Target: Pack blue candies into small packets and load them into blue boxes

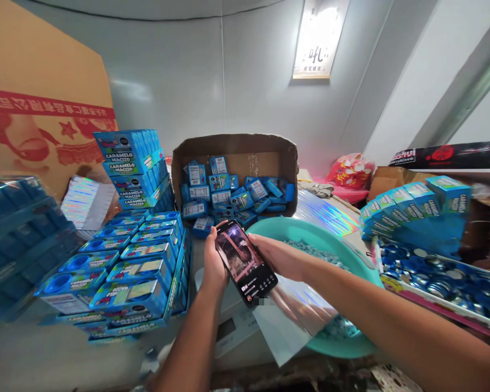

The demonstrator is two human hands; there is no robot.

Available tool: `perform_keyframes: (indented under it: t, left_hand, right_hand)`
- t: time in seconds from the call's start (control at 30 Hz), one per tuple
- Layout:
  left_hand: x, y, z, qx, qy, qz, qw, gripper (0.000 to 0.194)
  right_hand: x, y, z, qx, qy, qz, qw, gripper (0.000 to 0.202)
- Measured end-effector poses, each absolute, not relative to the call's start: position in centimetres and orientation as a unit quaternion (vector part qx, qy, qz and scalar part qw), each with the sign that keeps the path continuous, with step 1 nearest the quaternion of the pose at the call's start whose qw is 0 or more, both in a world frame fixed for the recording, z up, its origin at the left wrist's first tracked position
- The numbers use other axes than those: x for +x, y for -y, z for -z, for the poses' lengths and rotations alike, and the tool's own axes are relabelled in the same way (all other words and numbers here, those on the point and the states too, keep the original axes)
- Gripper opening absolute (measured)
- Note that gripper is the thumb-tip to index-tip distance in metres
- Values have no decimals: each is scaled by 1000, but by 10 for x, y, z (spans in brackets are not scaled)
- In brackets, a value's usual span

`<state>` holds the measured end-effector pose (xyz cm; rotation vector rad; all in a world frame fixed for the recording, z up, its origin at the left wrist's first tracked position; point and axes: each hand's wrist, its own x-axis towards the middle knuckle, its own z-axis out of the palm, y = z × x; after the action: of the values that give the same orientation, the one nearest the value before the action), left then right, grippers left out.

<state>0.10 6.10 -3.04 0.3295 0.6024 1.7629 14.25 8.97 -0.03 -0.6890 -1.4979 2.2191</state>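
A black smartphone with a lit screen is held tilted in the middle of the view. My left hand grips its left edge, the thumb near the top corner. On the phone's upper right side, my right hand holds the edge, its fingers partly hidden behind the phone. A clear plastic sheet lies below the phone, over the rim of a turquoise basin that holds small light-blue pieces. Partly under my arms is a white scale.
Stacked blue boxes stand at the left beside a large carton. Behind the phone, an open cardboard box holds small blue packs. At the right are a tray of blue metallic pieces and fanned blue boxes.
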Motion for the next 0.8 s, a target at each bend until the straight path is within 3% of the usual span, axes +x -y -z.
perform_keyframes:
  t: [0.8]
  left_hand:
    - [1,-62,32,139,-252,-767,573,38]
  right_hand:
    - [142,-90,2,-255,525,-791,186,46]
